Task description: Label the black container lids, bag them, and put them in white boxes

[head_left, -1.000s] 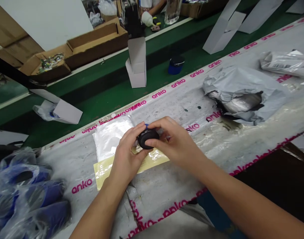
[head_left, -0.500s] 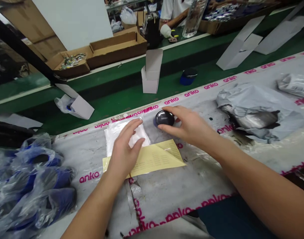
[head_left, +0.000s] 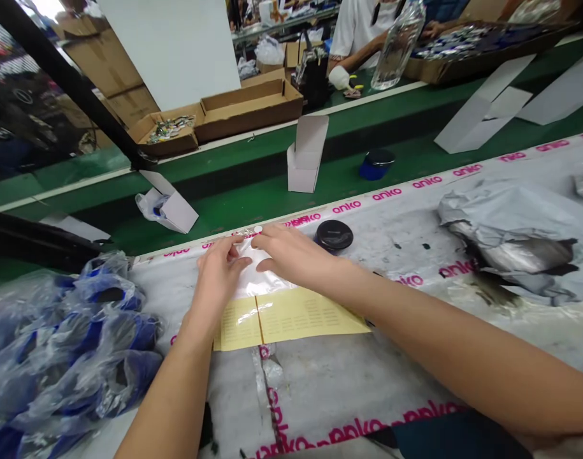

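The black-lidded jar (head_left: 334,236) is sitting released near the tabletop (head_left: 367,376)'s far edge — freeing the right hand (head_left: 294,254), now joining the left hand (head_left: 218,269), both spread, over the white bag (head_left: 255,282).

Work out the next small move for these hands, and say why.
Probably pinch and lift the white packet: the left hand and right hand curl over it, thumbs apart from forefingers, while the black piece sits ungrasped beside the right hand.
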Action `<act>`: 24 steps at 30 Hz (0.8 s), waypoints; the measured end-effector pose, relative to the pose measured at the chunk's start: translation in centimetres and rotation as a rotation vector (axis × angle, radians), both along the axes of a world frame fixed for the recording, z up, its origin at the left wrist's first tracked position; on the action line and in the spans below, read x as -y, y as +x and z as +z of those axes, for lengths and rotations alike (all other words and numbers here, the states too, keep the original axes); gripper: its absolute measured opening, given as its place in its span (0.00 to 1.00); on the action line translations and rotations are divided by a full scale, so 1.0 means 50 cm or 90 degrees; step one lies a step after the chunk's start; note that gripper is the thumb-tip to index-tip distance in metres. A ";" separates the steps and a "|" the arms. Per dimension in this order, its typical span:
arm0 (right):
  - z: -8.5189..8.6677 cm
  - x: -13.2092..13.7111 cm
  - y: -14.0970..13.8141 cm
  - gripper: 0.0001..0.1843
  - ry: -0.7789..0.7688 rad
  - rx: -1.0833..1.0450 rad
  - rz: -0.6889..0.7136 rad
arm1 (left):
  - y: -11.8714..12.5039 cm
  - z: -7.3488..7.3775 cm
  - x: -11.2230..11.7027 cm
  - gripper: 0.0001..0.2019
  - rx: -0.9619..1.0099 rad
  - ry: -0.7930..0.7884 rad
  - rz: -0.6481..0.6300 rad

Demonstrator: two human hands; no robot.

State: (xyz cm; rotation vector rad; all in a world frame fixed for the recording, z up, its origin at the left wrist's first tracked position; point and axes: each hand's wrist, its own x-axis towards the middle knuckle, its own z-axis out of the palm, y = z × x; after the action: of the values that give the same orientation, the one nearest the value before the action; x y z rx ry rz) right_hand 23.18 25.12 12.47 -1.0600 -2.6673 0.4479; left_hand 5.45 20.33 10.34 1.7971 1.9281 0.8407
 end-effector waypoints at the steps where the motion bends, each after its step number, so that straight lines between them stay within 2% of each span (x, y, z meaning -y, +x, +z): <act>1: -0.008 -0.008 -0.010 0.10 -0.014 0.013 0.004 | -0.005 0.000 -0.001 0.15 0.014 -0.019 0.004; 4: -0.021 -0.020 -0.021 0.08 -0.053 0.010 0.014 | -0.020 0.003 -0.005 0.11 0.078 -0.049 0.028; 7: -0.013 -0.019 -0.019 0.09 -0.098 -0.040 -0.010 | -0.028 0.012 -0.004 0.03 0.101 -0.038 0.039; 11: 0.002 -0.018 -0.021 0.09 -0.160 -0.136 -0.032 | -0.025 0.023 0.002 0.05 0.100 0.003 0.006; 13: 0.003 -0.020 -0.025 0.05 -0.149 -0.159 -0.020 | -0.022 0.027 0.005 0.06 0.115 0.058 -0.021; 16: 0.002 -0.021 -0.026 0.08 -0.108 -0.189 -0.005 | -0.018 0.031 0.009 0.08 0.201 0.102 -0.050; 18: 0.003 -0.020 -0.022 0.10 -0.101 -0.223 -0.003 | -0.016 0.033 0.011 0.11 0.324 0.053 -0.076; 21: 0.008 -0.016 -0.009 0.11 -0.165 -0.283 -0.014 | -0.010 0.031 0.013 0.27 0.436 -0.085 -0.128; 22: 0.011 -0.016 -0.004 0.10 -0.186 -0.312 -0.026 | -0.008 0.029 0.013 0.28 0.432 -0.120 -0.136; 24: 0.022 -0.014 0.010 0.08 -0.189 -0.390 -0.062 | -0.006 0.025 0.013 0.22 0.396 -0.162 -0.139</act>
State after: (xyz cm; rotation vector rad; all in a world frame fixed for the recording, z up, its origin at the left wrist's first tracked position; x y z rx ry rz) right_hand 23.69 25.82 13.59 -0.9266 -2.0389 0.9892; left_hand 5.15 19.68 11.61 1.3530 1.3441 0.8953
